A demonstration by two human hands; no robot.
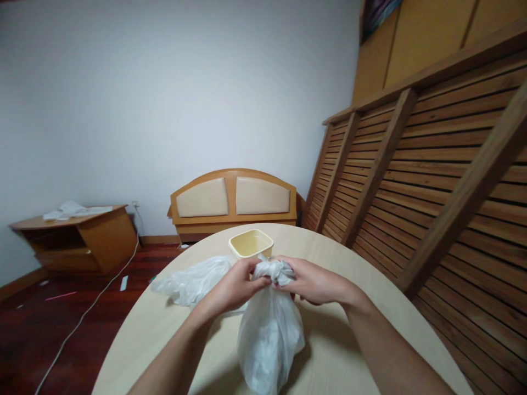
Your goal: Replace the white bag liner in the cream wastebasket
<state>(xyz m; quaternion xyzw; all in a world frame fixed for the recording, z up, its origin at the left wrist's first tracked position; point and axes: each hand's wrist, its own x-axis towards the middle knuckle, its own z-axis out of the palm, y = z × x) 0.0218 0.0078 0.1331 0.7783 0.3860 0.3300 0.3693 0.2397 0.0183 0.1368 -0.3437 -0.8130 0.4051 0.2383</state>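
A white, translucent plastic bag (pixel 269 334) hangs from both hands above the near part of the round table (pixel 349 340); its top is twisted and bunched. My left hand (pixel 239 285) pinches the bunched top from the left side. From the right, my right hand (pixel 308 280) grips the same gathered part, close to the left fingers. Some fingertips are hidden in the plastic. Just beyond the hands stands a pale yellow, open rectangular container (pixel 251 244). A second white plastic bag (pixel 193 280) lies crumpled on the table, left of the hands.
Beyond the table stands a wooden headboard (pixel 233 200) with two cream panels. Large slatted wooden frames (pixel 444 164) lean along the right. At the left is a low cabinet (pixel 99 241) with white sheets on top. A cable (pixel 90 307) runs over the dark red floor.
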